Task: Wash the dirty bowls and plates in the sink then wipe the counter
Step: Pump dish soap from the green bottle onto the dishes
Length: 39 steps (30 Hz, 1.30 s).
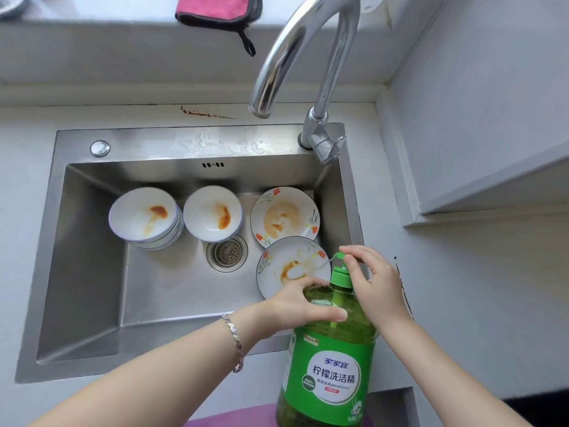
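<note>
Bowls and plates all sit dirty on the floor of the sink (46, 272). A stack of bowls (144, 217) is toward the back left, with a single bowl (212, 212) beside it, behind the drain (227, 253). One plate (284, 215) is at back right and a second plate (291, 268) lies in front of it, near the right wall. Every piece has orange-brown smears. No water comes from the tap (295, 41).

Soap bottle (331, 374) is at the sink's front right corner, long axis near upright. Cannot tell whether its base rests on anything. Pump head (340, 261) has its spout aimed away from the person, over the near plate's right rim. That plate lies just beyond and below the spout, the closest target.

Left hand (295, 303) reaches in from the left and wraps round the bottle's shoulder, thumb across the front. Right hand (377, 285) comes from the right, fingers curled over the pump head. Judged step: dosing soap before scrubbing. Pink cloth (215, 9) lies on the back ledge; the worktop (462, 303) wipe is not yet started.
</note>
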Tool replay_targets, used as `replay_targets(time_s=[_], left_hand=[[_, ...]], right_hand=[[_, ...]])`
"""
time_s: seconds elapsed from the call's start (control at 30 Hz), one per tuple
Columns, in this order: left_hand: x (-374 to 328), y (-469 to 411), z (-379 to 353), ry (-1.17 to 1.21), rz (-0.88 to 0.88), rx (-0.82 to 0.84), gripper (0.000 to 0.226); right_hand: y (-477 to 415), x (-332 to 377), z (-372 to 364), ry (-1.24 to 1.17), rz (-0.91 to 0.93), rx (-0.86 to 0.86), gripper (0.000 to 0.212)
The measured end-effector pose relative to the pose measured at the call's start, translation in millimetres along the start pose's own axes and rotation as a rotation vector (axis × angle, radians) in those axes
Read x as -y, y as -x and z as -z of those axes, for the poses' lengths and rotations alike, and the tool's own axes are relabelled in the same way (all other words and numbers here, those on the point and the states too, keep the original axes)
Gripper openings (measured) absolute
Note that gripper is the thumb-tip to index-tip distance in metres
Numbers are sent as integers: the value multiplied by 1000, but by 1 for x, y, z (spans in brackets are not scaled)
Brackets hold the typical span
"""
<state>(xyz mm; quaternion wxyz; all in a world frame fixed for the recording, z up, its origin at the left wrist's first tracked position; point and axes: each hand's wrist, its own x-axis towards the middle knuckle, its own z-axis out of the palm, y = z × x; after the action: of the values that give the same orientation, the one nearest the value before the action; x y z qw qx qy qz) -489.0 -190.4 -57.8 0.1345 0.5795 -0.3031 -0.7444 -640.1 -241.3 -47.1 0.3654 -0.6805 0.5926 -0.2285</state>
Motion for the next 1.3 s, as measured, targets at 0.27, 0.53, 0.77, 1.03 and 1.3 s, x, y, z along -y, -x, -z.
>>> replay_targets(time_s=[0.27, 0.53, 0.77, 1.03, 1.3], left_hand=[[-1, 2, -4, 73, -23, -16, 88], [-9, 17, 9, 87, -129, -131, 77], [-50, 25, 57, -23, -320, -285, 76], [-23, -5, 82, -171, -286, -358, 73], [-18, -30, 87, -146, -162, -316, 93]], right_hand=[[2, -2, 2, -4, 9, 9, 17], [-20, 30, 7, -74, 160, -9, 20], [-71, 80, 8, -154, 320, -5, 21], [-78, 62, -22, -92, 308, 5, 18], [-97, 37, -42, -4, 166, 15, 23]])
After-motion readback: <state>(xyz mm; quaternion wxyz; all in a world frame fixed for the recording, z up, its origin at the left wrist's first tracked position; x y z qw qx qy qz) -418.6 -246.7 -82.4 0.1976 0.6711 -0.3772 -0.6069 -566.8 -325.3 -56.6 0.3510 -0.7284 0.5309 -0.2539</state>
